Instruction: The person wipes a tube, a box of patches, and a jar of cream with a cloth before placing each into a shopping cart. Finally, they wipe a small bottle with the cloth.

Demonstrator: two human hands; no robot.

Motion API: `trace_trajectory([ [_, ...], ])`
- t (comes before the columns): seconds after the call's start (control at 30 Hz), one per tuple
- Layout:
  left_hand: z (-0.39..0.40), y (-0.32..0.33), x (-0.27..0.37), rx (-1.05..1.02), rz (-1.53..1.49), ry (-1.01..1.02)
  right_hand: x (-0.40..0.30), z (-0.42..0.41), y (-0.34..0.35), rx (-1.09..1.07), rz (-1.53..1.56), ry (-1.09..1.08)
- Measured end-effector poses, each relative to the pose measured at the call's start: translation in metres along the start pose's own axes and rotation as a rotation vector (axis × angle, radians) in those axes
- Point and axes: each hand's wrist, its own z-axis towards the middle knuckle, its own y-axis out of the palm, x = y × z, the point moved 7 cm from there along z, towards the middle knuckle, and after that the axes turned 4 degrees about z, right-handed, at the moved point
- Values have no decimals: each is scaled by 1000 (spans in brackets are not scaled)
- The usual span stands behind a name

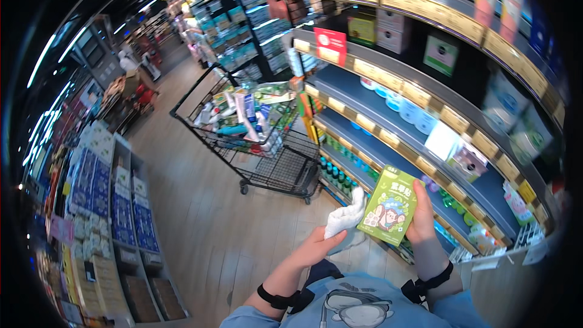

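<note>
In front of my chest, my right hand (pixel 420 218) grips a green printed carton (pixel 388 205) by its right edge, with the illustrated face turned up towards me. To its left, my left hand (pixel 319 243) pinches a bunched white cloth (pixel 342 215) between thumb and fingers. The upper end of the cloth comes close to the carton's left side; whether they touch I cannot tell. Beyond both hands stands a store shelf unit (pixel 360 123) with packages, tubs and bottles on several levels.
A black wire shopping cart (pixel 278 177) stands ahead, its upper basket piled with mixed packages (pixel 246 114). Along the left runs a low display (pixel 132 218) stacked with blue and white packs. Wooden flooring (pixel 196 218) lies between them. A red sign (pixel 330 46) juts from the shelf edge.
</note>
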Motion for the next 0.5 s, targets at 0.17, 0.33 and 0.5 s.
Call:
trace_trajectory([
  [0.17, -7, -53, -35, 239, -569, -344, 16, 26, 56, -64, 2, -338],
  [0.33, 11, -95, -27, 339, -1019, -83, 81, 37, 108, -382, -450, -326],
  [0.5, -8, -174, -14, 492, -901, 12, 113, 54, 152, -623, -719, -166],
])
